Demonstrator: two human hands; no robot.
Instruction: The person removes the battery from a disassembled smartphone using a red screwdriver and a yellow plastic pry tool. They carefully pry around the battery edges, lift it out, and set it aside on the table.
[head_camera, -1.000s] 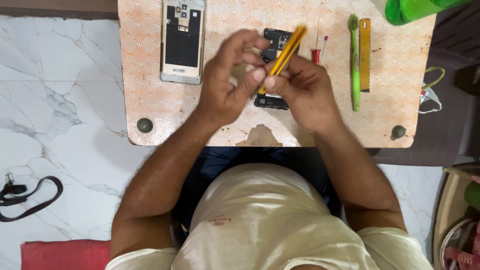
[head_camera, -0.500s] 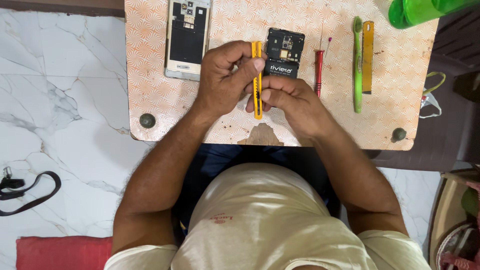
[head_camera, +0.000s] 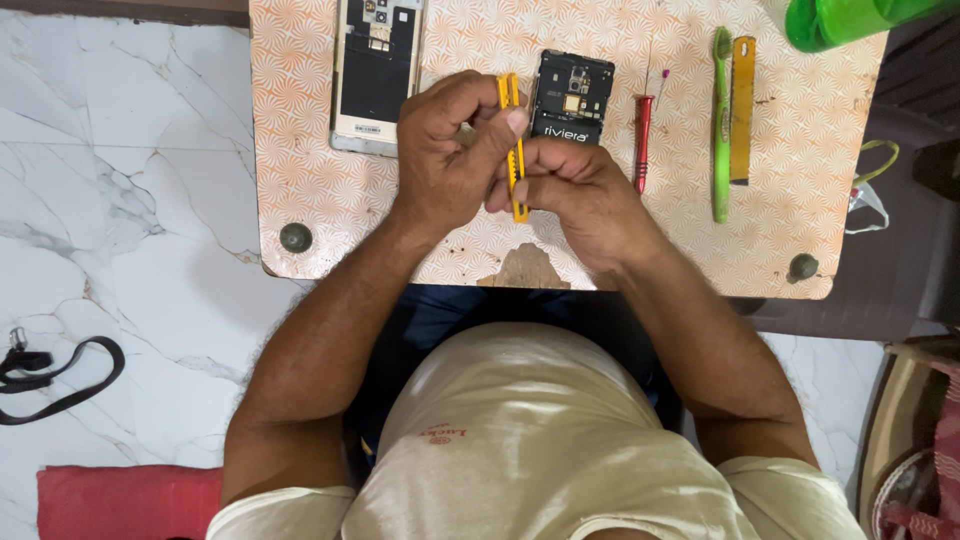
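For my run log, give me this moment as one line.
left hand: grips yellow tweezers | right hand: grips their lower end | behind: black phone part

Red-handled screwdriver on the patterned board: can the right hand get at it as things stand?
Probably yes. The red-handled screwdriver lies bare just beside the right hand, nothing between them, but that hand grips the yellow utility knife and would need freeing.

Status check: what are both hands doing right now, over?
Left hand and right hand both gripping yellow tweezers, held upright over the small table. Black phone part just behind, untouched. Red screwdriver lies to the right, apart.
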